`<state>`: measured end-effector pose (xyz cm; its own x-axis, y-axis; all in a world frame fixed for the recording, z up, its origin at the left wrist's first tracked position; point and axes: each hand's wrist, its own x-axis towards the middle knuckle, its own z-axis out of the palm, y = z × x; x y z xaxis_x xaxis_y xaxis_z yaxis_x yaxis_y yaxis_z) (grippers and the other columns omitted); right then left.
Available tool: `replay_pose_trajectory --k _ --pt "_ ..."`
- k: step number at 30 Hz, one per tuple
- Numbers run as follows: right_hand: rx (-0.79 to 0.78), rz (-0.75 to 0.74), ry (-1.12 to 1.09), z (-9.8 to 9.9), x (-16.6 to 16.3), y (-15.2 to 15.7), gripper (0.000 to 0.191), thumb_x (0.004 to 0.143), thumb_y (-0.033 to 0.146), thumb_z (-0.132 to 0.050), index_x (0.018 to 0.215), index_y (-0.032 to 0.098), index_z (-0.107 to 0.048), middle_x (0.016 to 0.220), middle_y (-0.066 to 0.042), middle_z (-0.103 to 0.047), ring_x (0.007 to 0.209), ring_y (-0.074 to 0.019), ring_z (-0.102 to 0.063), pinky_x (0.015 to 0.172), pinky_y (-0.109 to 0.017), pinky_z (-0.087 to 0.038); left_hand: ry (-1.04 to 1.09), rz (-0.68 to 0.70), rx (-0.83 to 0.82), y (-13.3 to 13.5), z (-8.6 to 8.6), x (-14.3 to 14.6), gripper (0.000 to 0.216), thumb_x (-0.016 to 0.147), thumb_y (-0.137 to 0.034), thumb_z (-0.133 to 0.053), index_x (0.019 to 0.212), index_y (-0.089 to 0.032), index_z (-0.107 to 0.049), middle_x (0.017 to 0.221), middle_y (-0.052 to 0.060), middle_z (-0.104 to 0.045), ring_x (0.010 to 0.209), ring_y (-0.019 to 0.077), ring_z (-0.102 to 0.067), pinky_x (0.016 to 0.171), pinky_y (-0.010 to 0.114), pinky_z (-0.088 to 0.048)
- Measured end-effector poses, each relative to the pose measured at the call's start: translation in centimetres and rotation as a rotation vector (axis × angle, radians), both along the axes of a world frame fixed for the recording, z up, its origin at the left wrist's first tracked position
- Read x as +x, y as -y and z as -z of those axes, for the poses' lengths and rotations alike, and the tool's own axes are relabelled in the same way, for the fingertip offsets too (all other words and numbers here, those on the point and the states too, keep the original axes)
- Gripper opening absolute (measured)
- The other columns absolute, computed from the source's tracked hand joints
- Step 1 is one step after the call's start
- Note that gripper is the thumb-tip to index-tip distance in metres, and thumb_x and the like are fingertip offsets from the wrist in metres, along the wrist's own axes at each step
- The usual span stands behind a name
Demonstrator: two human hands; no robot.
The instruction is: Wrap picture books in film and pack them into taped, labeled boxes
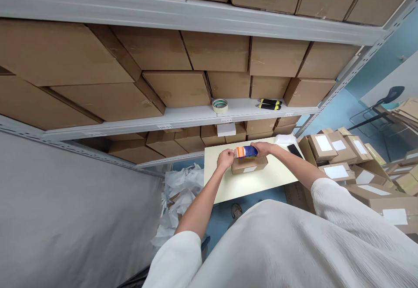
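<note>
A small brown cardboard box [249,166] lies on a pale yellow table [241,183]. Just above the box is a blue, orange and white packet [245,151], held from both ends. My left hand [225,159] pinches its left end with closed fingers. My right hand [263,148] grips its right end, fingers curled over it. Both forearms reach forward from white sleeves.
Metal shelving [196,116] packed with cardboard boxes stands behind the table; a tape roll [220,105] and black-yellow cutters [269,103] lie on its shelf. A black phone [294,150] rests at the table's right. Labelled boxes [339,166] pile up right; crumpled white paper [178,192] lies left.
</note>
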<state>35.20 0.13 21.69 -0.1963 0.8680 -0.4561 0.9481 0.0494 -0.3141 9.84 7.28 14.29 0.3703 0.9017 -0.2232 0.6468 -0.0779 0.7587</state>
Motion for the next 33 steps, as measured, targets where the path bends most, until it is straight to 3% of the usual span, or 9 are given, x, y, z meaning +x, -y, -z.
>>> replay_pose_trajectory --k 7,12,19,33 --pt "-0.007 -0.001 0.06 -0.2 0.3 -0.1 0.057 0.074 0.031 -0.086 0.123 0.024 -0.059 0.114 -0.011 -0.076 0.095 -0.0294 -0.072 0.066 -0.029 -0.048 0.012 -0.045 0.014 -1.5 0.5 -2.6 0.021 0.092 -0.031 -0.056 0.076 -0.024 -0.067 0.094 0.007 -0.079 0.088 0.0239 -0.07 0.074 0.032 -0.049" --pt "-0.001 0.034 0.074 -0.9 1.4 0.3 0.059 0.072 0.029 -0.088 0.124 0.025 -0.061 0.119 -0.013 -0.075 0.1 -0.031 -0.073 0.069 -0.03 -0.049 0.044 -0.042 -0.027 -2.5 1.5 -4.8 0.029 0.092 -0.039 -0.055 0.069 -0.025 -0.063 0.085 0.006 -0.078 0.083 0.023 -0.069 0.075 0.032 -0.05" --pt "0.033 -0.008 0.111 -1.3 1.0 -0.2 0.054 0.072 0.027 -0.088 0.12 0.024 -0.063 0.113 -0.013 -0.076 0.099 -0.0319 -0.074 0.072 -0.031 -0.051 0.09 -0.052 -0.077 -1.9 3.4 -4.8 0.026 0.091 -0.037 -0.053 0.071 -0.025 -0.063 0.093 0.006 -0.08 0.091 0.0231 -0.072 0.084 0.032 -0.051" --pt "-0.014 -0.037 0.234 -1.3 -1.5 -1.7 0.056 0.074 0.03 -0.09 0.123 0.022 -0.063 0.116 -0.016 -0.076 0.103 -0.034 -0.074 0.081 -0.035 -0.054 0.054 -0.085 -0.167 -1.8 7.9 -4.3 0.023 0.09 -0.034 -0.052 0.074 -0.024 -0.064 0.092 0.008 -0.078 0.095 0.024 -0.072 0.084 0.031 -0.051"
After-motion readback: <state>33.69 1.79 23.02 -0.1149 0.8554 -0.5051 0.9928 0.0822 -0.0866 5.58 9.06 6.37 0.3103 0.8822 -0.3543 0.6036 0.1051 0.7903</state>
